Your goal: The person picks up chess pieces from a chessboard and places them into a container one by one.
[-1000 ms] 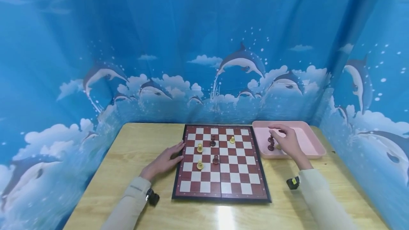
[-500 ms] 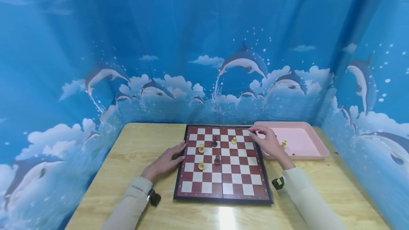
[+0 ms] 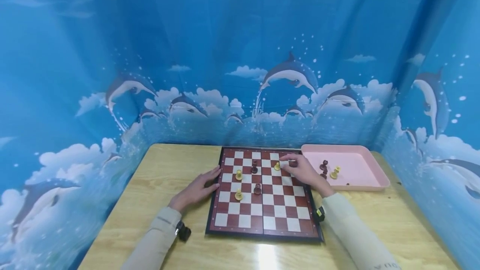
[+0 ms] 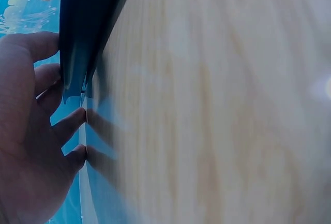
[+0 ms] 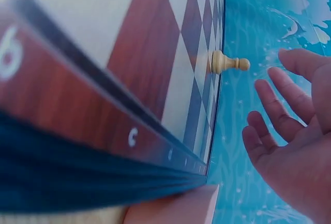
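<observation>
A red-and-white chessboard (image 3: pixel 273 211) lies on the table with several pieces standing on it. My right hand (image 3: pixel 303 172) hovers over its far right part, fingertips close to a pale pawn (image 3: pixel 277 166). In the right wrist view the fingers are spread and hold nothing, and the pawn (image 5: pixel 227 62) stands upright in front of them. A taller dark piece (image 3: pixel 254 167) stands to the pawn's left. My left hand (image 3: pixel 196 188) rests against the board's left edge. In the left wrist view its fingers (image 4: pixel 46 45) touch the dark board rim (image 4: pixel 83 38).
Two pale pieces (image 3: pixel 238 175) and another dark piece (image 3: pixel 257 189) stand on the board's left half. A pink tray (image 3: pixel 360 163) beside the board holds dark pieces (image 3: pixel 323 165) and a pale one (image 3: pixel 335 173). Behind the wooden table (image 3: pixel 150 186) hangs a blue dolphin curtain (image 3: pixel 225 53).
My right hand has moved left from over the pink tray, across the board's right edge, to the pale pawn. The left hand stays at the board's left edge.
</observation>
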A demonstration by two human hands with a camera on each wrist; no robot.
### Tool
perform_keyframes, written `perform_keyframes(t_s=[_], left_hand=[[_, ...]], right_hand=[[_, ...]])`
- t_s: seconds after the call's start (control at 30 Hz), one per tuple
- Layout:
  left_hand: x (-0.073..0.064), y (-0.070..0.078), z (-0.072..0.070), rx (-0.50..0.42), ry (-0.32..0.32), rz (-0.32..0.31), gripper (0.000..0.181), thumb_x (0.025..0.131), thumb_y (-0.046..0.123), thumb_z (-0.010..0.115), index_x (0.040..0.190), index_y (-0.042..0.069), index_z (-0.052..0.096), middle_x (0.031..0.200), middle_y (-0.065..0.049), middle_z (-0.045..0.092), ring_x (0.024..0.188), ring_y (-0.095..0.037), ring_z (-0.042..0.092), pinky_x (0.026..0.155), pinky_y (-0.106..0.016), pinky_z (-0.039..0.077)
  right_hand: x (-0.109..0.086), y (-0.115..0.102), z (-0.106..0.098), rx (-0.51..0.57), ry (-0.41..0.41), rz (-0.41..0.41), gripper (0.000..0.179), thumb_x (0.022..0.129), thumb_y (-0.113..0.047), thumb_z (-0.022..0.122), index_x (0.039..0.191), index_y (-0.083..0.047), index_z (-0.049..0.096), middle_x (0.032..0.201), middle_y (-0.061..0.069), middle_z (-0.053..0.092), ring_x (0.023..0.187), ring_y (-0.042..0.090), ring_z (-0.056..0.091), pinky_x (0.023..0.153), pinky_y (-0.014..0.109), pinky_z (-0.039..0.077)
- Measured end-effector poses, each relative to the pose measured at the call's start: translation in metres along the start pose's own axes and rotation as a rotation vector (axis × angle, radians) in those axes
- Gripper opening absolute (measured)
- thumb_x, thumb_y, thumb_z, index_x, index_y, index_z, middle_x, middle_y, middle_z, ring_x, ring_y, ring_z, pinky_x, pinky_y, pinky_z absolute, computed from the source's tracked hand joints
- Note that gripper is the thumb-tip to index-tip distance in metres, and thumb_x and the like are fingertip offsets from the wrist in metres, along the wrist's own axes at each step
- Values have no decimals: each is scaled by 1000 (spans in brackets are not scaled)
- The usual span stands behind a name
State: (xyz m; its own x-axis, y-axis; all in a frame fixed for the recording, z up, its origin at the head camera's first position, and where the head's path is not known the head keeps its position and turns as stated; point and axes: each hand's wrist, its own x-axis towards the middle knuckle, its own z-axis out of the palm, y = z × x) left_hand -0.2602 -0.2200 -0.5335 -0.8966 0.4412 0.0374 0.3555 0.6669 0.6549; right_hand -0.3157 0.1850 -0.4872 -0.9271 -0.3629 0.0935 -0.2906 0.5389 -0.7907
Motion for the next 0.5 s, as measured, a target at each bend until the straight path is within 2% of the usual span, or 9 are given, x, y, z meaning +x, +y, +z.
perform_keyframes(t_s=[0.2,0.37,0.5], left_hand=[[-1,0,-2,-4,3,-2,60,106,34,53,159,11,33,168,-11,23,153,-39,24,123,-65,15],[0,0,0,15,-14,3,61,107,36,51,159,11,31,168,-11,21,153,-39,23,123,-64,16],[0,0,2,8,0,2,61,107,35,52,159,11,32,168,-11,22,153,-38,24,123,-63,18]], right_hand=[[8,0,8,-94,-39,17,32,99,-15,66,128,-2,68,132,19,64,117,37,61,99,56,51],[8,0,11,-98,-70,47,34,99,-13,66,130,1,66,135,22,62,128,40,57,105,58,49],[11,2,15,-100,-72,47,34,98,-12,66,130,1,66,134,23,63,129,41,56,107,58,48]])
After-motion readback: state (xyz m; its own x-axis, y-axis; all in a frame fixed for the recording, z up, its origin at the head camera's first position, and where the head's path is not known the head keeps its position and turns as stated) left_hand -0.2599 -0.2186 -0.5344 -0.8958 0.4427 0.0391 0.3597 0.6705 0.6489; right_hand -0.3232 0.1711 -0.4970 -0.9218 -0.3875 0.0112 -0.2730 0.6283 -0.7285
